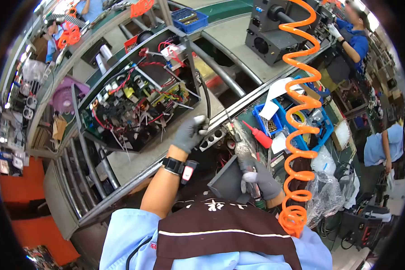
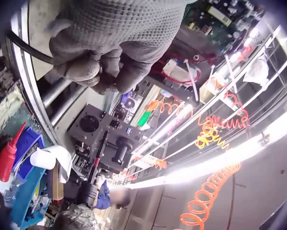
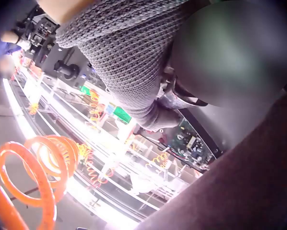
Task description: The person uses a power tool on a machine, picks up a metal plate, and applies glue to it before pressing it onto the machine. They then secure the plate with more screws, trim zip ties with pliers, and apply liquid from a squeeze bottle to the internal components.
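My left hand [image 1: 189,133], in a grey glove, has its fingers curled round a black cable [image 1: 207,96] that runs down beside an open chassis. Inside that chassis lie circuit boards and wires [image 1: 135,92], mostly red and black. In the left wrist view the cable [image 2: 30,48] enters the curled fingers. My gloved right hand [image 1: 264,181] grips a power screwdriver [image 1: 244,155], its body wrapped in worn silvery covering and its thin bit pointing up and away. The right wrist view shows the fingers [image 3: 134,81] round the tool, with its blurred near end covering much of the view.
A coiled orange air hose [image 1: 308,130] hangs at the right. Blue bins [image 1: 326,130] and a red squeeze bottle [image 1: 258,135] sit beyond the screwdriver. A dark panel [image 1: 229,180] stands before my apron. Metal rollers [image 1: 220,69] run past the chassis; another black unit [image 1: 265,42] stands farther back.
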Demonstrator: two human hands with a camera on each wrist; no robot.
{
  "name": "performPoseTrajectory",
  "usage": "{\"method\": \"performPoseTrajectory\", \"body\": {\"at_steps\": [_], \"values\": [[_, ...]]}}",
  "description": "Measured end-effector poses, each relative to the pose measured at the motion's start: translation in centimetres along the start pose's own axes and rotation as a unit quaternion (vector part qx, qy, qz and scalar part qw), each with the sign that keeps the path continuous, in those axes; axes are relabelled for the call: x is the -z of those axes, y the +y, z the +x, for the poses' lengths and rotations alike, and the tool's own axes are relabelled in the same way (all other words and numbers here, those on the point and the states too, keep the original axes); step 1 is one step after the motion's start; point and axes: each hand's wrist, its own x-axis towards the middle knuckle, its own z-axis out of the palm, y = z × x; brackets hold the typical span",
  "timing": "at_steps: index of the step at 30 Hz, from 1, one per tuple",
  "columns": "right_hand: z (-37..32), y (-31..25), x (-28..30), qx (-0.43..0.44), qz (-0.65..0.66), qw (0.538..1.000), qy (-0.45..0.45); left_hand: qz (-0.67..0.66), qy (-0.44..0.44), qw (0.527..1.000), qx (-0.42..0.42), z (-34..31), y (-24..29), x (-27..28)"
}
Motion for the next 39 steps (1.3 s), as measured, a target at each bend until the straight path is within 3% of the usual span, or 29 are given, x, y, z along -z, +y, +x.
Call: {"method": "performPoseTrajectory", "body": {"at_steps": [2,9,11,13,15,17,25,28,30,33,34,36,39], "values": [[0.5,-0.2,-0.1,-0.021,-0.022,0.999,-0.024,-0.034,0.061,0.997,-0.031,-2.3,0.2,0.9],[2.5,-0.1,-4.9,-0.061,-0.109,0.982,-0.143,-0.201,0.125,0.969,-0.067,-7.7,2.1,2.7],[3.0,0.5,-6.5,-0.052,-0.131,0.976,-0.164,-0.213,0.114,0.967,-0.076,-8.9,2.5,3.4],[2.9,0.9,-8.3,-0.092,-0.146,0.969,-0.176,-0.269,0.036,0.96,-0.073,-10.3,3.0,3.4],[2.5,1.6,-10.2,-0.105,-0.162,0.966,-0.171,-0.262,0.054,0.96,-0.076,-11.7,3.3,3.6],[2.4,2.7,-11.7,-0.108,-0.147,0.968,-0.175,-0.243,0.127,0.957,-0.091,-12.8,3.9,4.2],[1.2,6.3,-17.3,-0.094,-0.153,0.972,-0.155,-0.199,0.111,0.97,-0.086,-18.1,5.6,5.9],[0.9,7.5,-19.1,-0.065,-0.163,0.975,-0.139,-0.125,0.144,0.977,-0.099,-19.0,6.1,6.8],[0.5,8.2,-20.4,-0.07,-0.179,0.973,-0.124,0.018,0.184,0.971,-0.154,-19.4,6.1,7.6],[0.5,9.9,-21.4,-0.055,-0.165,0.979,-0.11,0.044,0.202,0.97,-0.126,-20.3,6.3,8.1],[0.5,10.5,-21.6,-0.053,-0.158,0.981,-0.104,0.05,0.2,0.971,-0.118,-20.8,6.4,8.2],[0.4,11.1,-21.7,-0.062,-0.12,0.984,-0.114,-0.092,0.123,0.985,-0.082,-21.5,6.7,8.1],[0.2,11.0,-22.0,-0.058,-0.105,0.985,-0.121,-0.062,0.116,0.987,-0.097,-21.4,6.7,7.9]]}}
